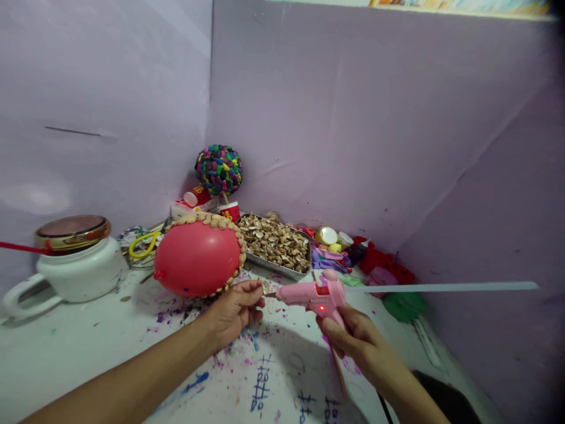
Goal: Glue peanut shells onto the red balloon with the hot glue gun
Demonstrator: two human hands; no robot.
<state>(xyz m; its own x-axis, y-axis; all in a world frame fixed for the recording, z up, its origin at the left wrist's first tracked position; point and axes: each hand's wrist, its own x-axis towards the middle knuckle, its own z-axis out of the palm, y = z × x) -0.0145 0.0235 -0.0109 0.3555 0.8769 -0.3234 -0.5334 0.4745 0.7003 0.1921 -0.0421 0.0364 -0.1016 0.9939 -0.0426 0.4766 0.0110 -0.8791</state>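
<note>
one tray (302, 273), twelve o'clock from nozzle (271, 294), heaped with shells (276, 241); left hand (236, 309), nine o'clock, pinching pale piece (265, 286); right hand (359, 338), four o'clock, gripping glue gun (309, 292).

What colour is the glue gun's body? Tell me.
The glue gun is pink, as the head view shows.

Blue pen writing ran up the near part of the white surface (110, 347). It looked like "HaHa-", with more "Ha" marks to the right. The pink glue gun (304, 293) had tiny words, too small to read. Yellow marks on the far red cups (229, 211) were not clear either.
</note>
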